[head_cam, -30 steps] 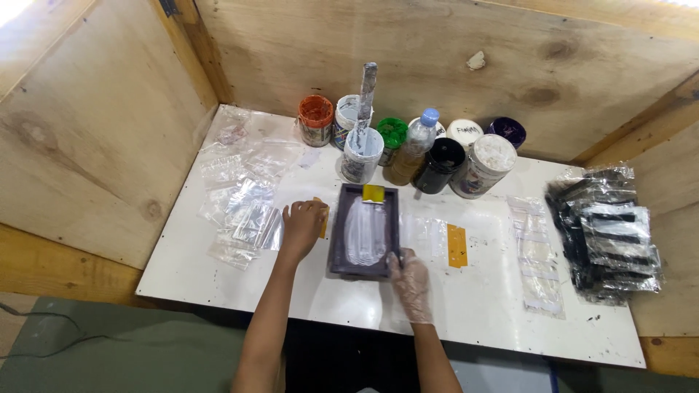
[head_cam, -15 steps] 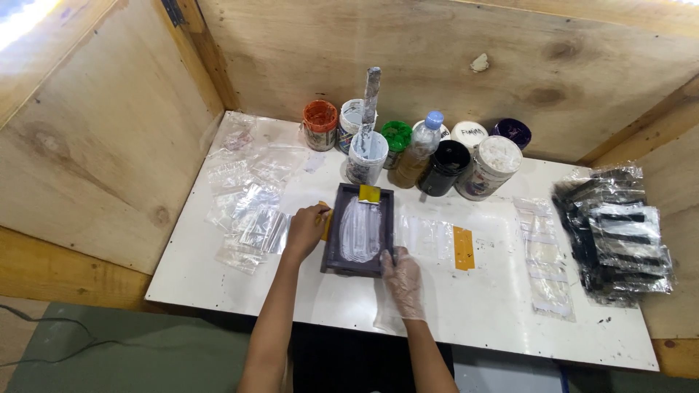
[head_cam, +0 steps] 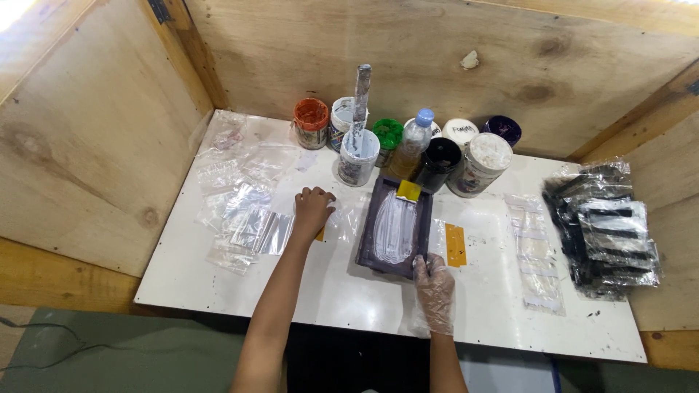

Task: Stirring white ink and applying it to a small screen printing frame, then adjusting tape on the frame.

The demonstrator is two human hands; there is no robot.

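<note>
While paint jars (head_cam: 408,149) crowd the bench's (head_cam: 240,291) far edge, the gloved right hand (head_cam: 434,282) grips the dark frame's (head_cam: 395,227) near corner; the left hand (head_cam: 313,209), fingers curled, presses clear bags (head_cam: 247,218).

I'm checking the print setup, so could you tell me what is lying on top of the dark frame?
On the dark frame lie white paint smears and a small yellow scraper at its far end. The gloved right hand covers its near corner.

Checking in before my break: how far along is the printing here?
Done: white ink is spread across the dark screen frame. In hand: the gloved right hand grips the frame's near corner; the left hand rests on a clear bag. Left: clear bags lie loose at left.
</note>
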